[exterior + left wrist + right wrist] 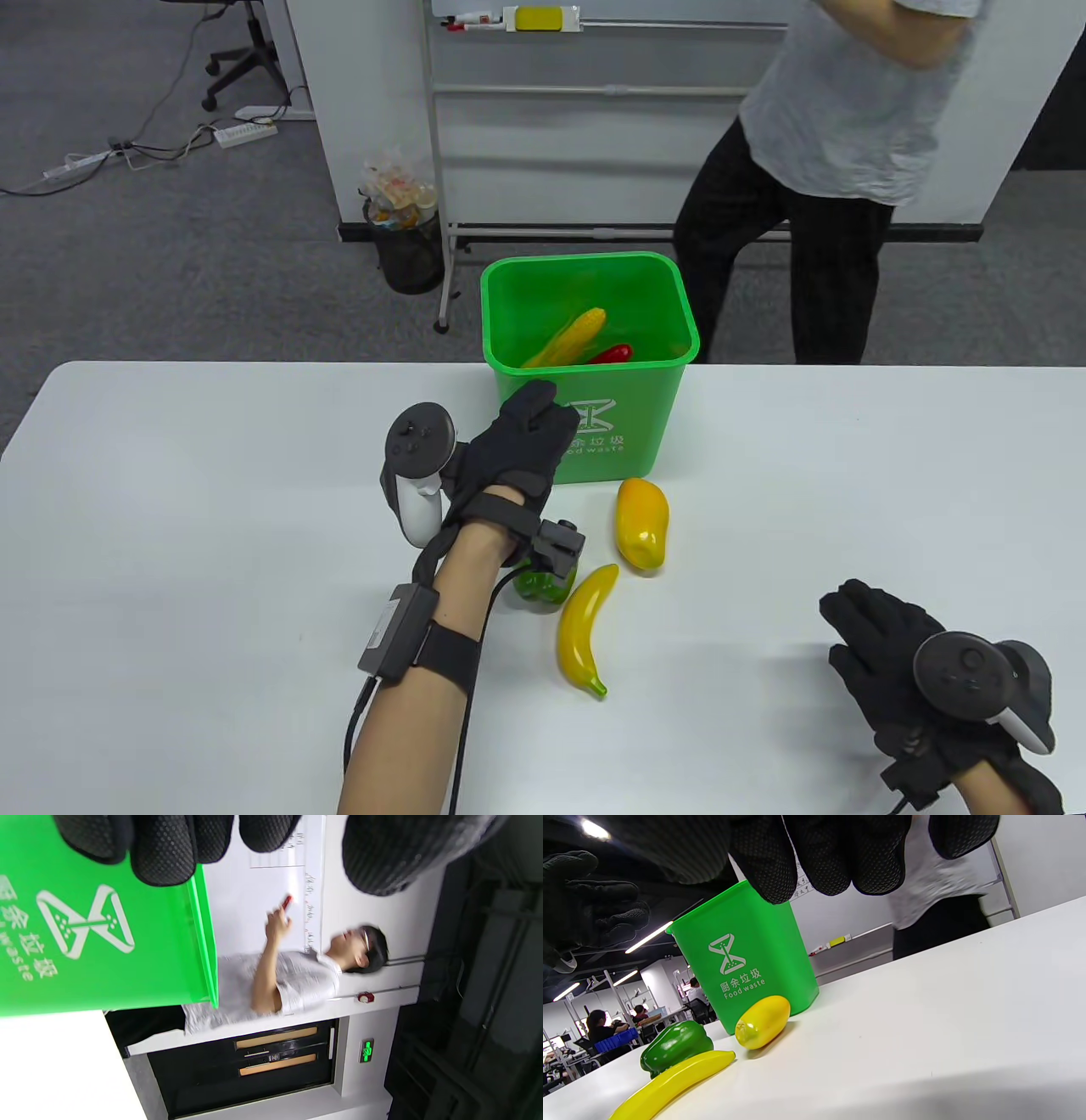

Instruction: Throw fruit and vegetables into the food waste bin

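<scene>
Table view: the left hand (517,450) hovered empty, fingers loosely extended, before the near wall of the green bin (679,293), which already held a corn cob (570,337) and a red pepper (612,353). On the counter (212,509) the mango (641,522) lay at the hand's 4 o'clock, the banana (585,630), long axis running 12 to 6, beyond it, and the green pepper (536,587) under the left wrist; the left hand was judged nearer all three. The right hand (891,654) rested flat and spread at the counter's 4 o'clock. Left wrist view: fingertips (163,853) hung free over the bin wall. Right wrist view: mango lay just beside the bin, pepper and banana close together.
</scene>
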Motion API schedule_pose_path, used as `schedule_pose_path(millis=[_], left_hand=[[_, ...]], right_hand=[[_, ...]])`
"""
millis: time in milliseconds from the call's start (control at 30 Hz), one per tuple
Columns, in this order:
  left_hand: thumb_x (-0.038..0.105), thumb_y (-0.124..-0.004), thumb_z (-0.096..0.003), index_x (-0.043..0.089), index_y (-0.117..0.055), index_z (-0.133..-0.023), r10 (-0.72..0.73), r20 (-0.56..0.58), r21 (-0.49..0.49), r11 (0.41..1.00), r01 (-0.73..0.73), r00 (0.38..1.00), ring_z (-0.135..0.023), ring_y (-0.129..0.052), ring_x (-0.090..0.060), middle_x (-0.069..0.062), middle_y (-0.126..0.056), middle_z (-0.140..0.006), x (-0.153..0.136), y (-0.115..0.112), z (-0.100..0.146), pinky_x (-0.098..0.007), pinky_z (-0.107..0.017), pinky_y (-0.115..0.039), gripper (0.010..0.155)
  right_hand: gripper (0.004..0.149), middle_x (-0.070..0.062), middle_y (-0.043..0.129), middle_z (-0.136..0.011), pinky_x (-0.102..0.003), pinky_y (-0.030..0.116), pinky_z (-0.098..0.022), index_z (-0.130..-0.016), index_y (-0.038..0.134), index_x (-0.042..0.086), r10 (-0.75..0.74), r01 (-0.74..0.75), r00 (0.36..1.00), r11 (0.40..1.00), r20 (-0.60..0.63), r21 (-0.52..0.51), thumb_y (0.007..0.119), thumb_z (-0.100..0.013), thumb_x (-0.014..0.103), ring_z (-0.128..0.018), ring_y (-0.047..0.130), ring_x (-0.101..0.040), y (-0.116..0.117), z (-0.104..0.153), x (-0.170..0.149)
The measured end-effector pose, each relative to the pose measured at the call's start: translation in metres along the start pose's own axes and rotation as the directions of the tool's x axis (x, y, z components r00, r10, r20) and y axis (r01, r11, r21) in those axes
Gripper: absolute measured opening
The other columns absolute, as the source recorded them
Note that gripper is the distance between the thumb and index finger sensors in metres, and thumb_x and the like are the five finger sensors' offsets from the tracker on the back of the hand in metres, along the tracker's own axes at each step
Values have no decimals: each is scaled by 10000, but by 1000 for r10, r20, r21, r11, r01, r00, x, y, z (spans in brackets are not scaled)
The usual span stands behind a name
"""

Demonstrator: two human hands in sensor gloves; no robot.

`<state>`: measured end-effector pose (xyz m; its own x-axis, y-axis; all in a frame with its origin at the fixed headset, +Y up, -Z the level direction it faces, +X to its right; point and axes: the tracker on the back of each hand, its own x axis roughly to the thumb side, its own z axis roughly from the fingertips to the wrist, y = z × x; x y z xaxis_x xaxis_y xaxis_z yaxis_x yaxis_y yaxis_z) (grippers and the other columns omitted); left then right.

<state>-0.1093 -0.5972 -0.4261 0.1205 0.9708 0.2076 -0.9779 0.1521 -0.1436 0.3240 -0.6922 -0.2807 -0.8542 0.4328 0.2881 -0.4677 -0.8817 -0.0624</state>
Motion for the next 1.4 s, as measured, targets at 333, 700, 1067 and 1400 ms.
schedule_pose_path(millis=[333, 700, 1067, 1400], left_hand=[[443, -859, -423, 219, -736, -945, -614, 267, -163, 731, 662, 743, -945, -696, -514, -195, -644, -1067, -5, -23, 20, -685, -673, -573, 581], [469, -1020, -296, 494, -168, -977, -891, 435, -414, -67, 908, 133, -1078, -212, -510, -115, -76, -1140, -111, -73, 11, -721, -730, -289, 1091], [357, -1048, -309, 429, -388, -996, -872, 460, -383, -21, 923, 171, -1039, -515, -478, -125, -301, -1146, -134, -76, 6, -658, -717, -493, 955], [499, -939, -352, 273, -410, -1054, -889, 323, -384, 190, 903, 325, -931, -691, -553, -303, -409, -1106, -119, -33, 33, -666, -651, -635, 908]], right_hand=[[647, -144, 612, -1087, -714, 495, -709, -1013, 672, 155, -13, 13, 1000, 1000, 18, 6, 734, -434, 439, -1012, 673, -454, 0, 0, 7], [648, -150, 611, -1086, -713, 496, -709, -1013, 672, 152, -19, 19, 1000, 999, 6, 37, 735, -434, 436, -1013, 672, -455, 4, -1, 3], [647, -151, 614, -1083, -711, 500, -706, -1012, 674, 151, -7, 6, 1000, 998, 2, 70, 734, -435, 437, -1009, 675, -457, 8, -3, 4], [645, -149, 617, -1082, -710, 501, -706, -1010, 676, 152, -2, 1, 1000, 997, 9, 78, 734, -435, 437, -1007, 677, -458, 8, -2, 5]])
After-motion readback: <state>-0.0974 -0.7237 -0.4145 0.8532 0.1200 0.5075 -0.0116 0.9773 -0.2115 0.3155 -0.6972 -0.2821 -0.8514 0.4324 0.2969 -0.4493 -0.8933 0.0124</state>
